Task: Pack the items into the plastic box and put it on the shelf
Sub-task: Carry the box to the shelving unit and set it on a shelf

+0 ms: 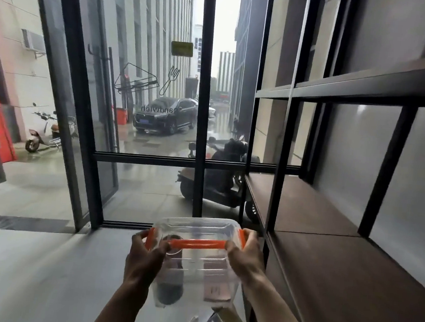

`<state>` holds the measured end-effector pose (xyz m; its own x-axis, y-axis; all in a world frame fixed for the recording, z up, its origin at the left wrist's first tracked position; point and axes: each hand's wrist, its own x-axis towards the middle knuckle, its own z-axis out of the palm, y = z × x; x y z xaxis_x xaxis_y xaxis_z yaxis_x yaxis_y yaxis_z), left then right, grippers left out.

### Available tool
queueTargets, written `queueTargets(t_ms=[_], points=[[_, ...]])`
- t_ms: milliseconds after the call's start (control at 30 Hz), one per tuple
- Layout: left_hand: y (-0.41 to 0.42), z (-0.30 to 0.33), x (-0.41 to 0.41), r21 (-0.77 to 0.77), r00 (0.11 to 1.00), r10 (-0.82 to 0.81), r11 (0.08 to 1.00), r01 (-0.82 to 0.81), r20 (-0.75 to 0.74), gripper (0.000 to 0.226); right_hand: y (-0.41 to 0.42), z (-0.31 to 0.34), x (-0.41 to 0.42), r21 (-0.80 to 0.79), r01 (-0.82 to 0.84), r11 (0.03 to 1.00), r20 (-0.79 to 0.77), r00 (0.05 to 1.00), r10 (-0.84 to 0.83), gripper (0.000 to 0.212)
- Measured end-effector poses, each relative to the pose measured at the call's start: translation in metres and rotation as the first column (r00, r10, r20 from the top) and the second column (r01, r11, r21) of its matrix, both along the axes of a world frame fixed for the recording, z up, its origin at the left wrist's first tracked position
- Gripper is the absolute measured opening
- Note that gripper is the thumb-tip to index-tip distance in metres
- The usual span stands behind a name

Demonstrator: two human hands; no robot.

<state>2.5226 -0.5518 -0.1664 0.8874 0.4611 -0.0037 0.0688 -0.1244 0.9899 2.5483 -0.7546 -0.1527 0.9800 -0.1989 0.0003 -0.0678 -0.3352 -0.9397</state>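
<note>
My left hand (pixel 144 255) is closed on the box's (pixel 196 275) left end, by the orange clip. The box is clear, lid on, held in the air between both hands – a dark round item and a pinkish pack inside. My right hand (pixel 245 256) grips its right end, just beside the shelf (pixel 349 283)

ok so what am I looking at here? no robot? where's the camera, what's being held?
No robot: a person wears one wide-angle camera on the head, looking forward and down, so you see their own arms. The left hand and right hand grip a clear plastic box with an orange handle, held in the air. A dark round item and a pinkish flat one show through its walls. To the right stands a dark shelf with bare boards. Ahead, glass panels face a street.
</note>
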Motion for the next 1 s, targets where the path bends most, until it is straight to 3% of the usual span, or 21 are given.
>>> queueTargets(t_ms=[200,333,433,500,700,867,900,933,967,1000], points=[[-0.038,0.015,0.133,0.035,0.991,-0.127,0.991,0.126,0.036,0.075,-0.042,0.013,0.104,0.061,0.108,0.992,-0.016,0.994,-0.107,0.044],[-0.093,0.011,0.210,0.051,0.956,-0.294,0.955,0.293,0.019,0.058,-0.095,0.008,0.146,0.037,0.250,0.967,-0.037,0.968,-0.249,0.047],[-0.151,0.002,0.264,0.064,0.875,-0.484,0.874,0.482,0.023,0.036,-0.148,0.001,0.162,0.019,0.399,0.917,-0.042,0.916,-0.398,0.048],[-0.194,-0.005,0.295,0.029,0.807,-0.590,0.807,0.590,-0.001,0.046,-0.184,0.000,0.167,0.011,0.512,0.859,-0.053,0.858,-0.511,0.046],[-0.332,-0.017,0.341,0.021,0.567,-0.824,0.566,0.824,-0.008,0.059,-0.272,-0.008,0.149,-0.007,0.830,0.558,-0.065,0.556,-0.829,0.053],[-0.428,-0.029,0.321,0.028,0.308,-0.951,0.307,0.951,-0.034,0.075,-0.301,-0.009,0.088,0.035,0.953,0.300,-0.093,0.302,-0.949,0.031],[-0.442,-0.032,0.318,0.038,0.224,-0.973,0.222,0.974,-0.050,0.074,-0.304,-0.010,0.077,-0.006,0.968,0.253,-0.112,0.250,-0.962,0.029],[-0.472,-0.040,0.285,0.041,0.048,-0.994,0.044,0.998,-0.100,0.071,-0.305,-0.019,0.037,-0.039,0.995,0.094,-0.114,0.089,-0.990,0.029],[-0.496,-0.056,0.256,0.075,-0.072,-0.987,-0.084,0.994,-0.145,0.065,-0.303,-0.027,0.004,-0.099,0.995,-0.022,-0.110,-0.033,-0.993,0.028],[-0.493,-0.055,0.253,0.082,-0.096,-0.984,-0.109,0.991,-0.151,0.061,-0.304,-0.033,-0.005,-0.147,0.988,-0.042,-0.077,-0.054,-0.996,0.025]])
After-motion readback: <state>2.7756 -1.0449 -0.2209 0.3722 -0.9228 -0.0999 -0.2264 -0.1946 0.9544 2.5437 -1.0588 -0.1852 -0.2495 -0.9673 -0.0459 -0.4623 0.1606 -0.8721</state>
